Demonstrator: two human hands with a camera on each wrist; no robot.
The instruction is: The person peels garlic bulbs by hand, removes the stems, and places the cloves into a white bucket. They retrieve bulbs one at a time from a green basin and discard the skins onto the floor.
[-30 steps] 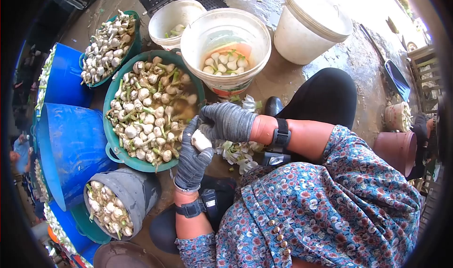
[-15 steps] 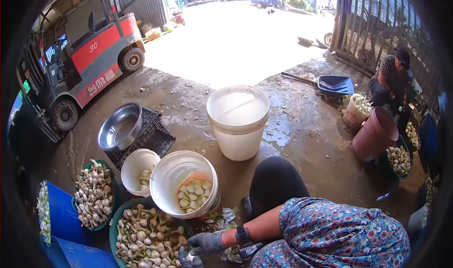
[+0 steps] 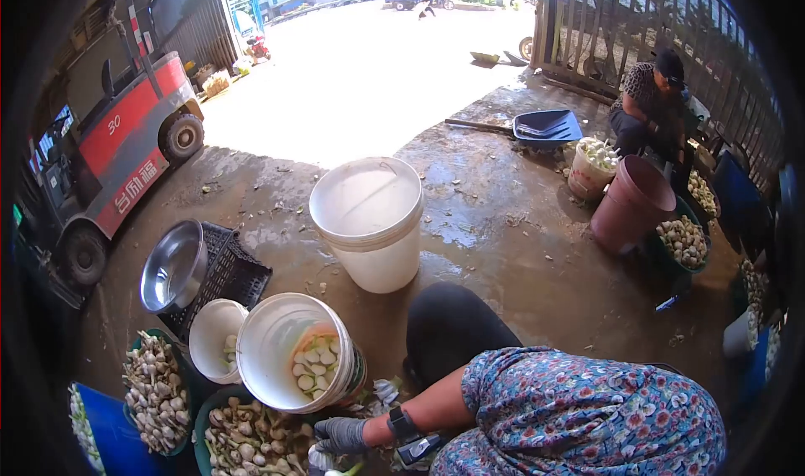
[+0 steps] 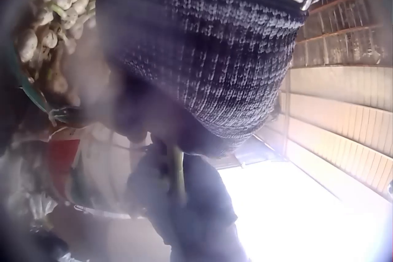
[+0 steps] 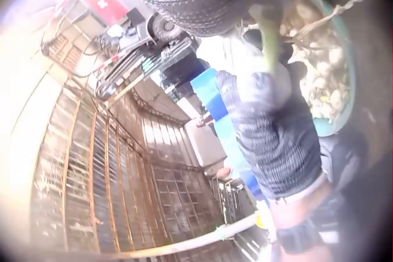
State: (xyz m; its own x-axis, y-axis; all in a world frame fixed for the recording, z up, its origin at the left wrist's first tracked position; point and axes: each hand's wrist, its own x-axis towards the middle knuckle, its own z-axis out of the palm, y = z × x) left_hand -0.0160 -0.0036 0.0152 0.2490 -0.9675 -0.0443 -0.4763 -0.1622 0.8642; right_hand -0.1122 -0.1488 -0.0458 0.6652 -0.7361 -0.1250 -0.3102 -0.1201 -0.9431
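Lower in view: left hand [image 5: 276, 136] clamped on garlic [image 5: 265, 87]; right hand [image 3: 342, 436] beside, grip unclear.

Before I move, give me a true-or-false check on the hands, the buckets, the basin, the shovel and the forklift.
1. The left hand holds a garlic bulb. True.
2. The right hand is bare. False: it wears a grey glove.
3. The metal basin rests on the black crate. True.
4. The blue shovel stands propped against the fence. False: it lies on the floor.
5. The bucket nearest the right hand has garlic in it. True.
6. The forklift is marked 75. False: it reads 30.
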